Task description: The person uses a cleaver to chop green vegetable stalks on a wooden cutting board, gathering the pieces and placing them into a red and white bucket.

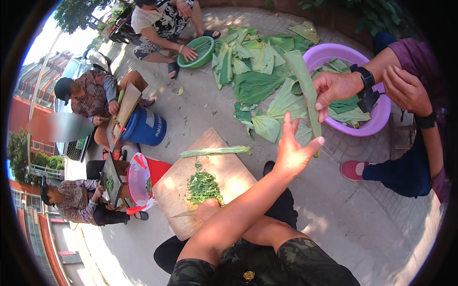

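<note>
My left hand (pixel 295 152) reaches across my right arm, fingers apart, its thumb at the lower end of a rolled green leaf (pixel 302 82). Another person's hand (pixel 336 89), with a black wrist strap, holds this roll; whether my thumb touches it I cannot tell. My right hand (pixel 208 210) grips a knife on the wooden cutting board (pixel 232 175); its blade (pixel 184 214) points left, and my left forearm partly hides the hand. Shredded greens (pixel 204 187) lie just above my right hand. Another rolled leaf (pixel 214 151) lies across the board's upper part.
Large green leaves (pixel 257 85) cover the ground ahead. A purple basin (pixel 381 116) of leaves stands right, by the person in purple. Another person has a hand in a green basin (pixel 211 53). On the left, two people work at boards near a blue bucket (pixel 150 125) and a red-and-white container (pixel 157 171).
</note>
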### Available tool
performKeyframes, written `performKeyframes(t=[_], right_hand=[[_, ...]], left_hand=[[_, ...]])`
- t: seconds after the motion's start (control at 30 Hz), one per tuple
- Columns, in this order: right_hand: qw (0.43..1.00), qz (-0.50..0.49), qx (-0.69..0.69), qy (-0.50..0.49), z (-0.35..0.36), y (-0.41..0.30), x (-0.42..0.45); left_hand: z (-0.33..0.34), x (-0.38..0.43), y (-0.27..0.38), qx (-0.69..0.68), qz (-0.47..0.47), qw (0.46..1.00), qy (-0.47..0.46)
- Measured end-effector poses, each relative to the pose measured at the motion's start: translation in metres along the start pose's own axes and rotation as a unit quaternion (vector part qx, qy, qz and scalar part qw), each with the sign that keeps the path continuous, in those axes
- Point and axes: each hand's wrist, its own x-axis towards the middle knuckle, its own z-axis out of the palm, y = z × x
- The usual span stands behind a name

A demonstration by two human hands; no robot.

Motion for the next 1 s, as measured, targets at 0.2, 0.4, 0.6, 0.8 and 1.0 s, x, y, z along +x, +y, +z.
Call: performKeyframes(t=[0.2, 0.4, 0.6, 0.8, 1.0], right_hand=[[0.999, -0.021, -0.034, -0.002, -0.017, 0.008, -0.005], [0.999, -0.024, -0.031, 0.028, -0.012, 0.002, -0.012], [0.997, 0.021, -0.068, -0.034, -0.036, -0.006, -0.017], [0.994, -0.008, -0.103, 0.043, -0.023, -0.009, -0.012], [0.993, -0.026, -0.119, 0.005, -0.028, -0.019, -0.009]], left_hand=[[0.013, 0.013, -0.017, -0.021, 0.039, 0.998, -0.036], [-0.014, -0.004, -0.009, -0.065, 0.039, 0.993, -0.093], [-0.098, -0.046, 0.035, 0.008, 0.01, 1.0, 0.003], [-0.289, -0.131, 0.044, 0.371, 0.059, 0.877, 0.3], [-0.432, -0.231, -0.045, 0.586, -0.122, 0.714, 0.362]])
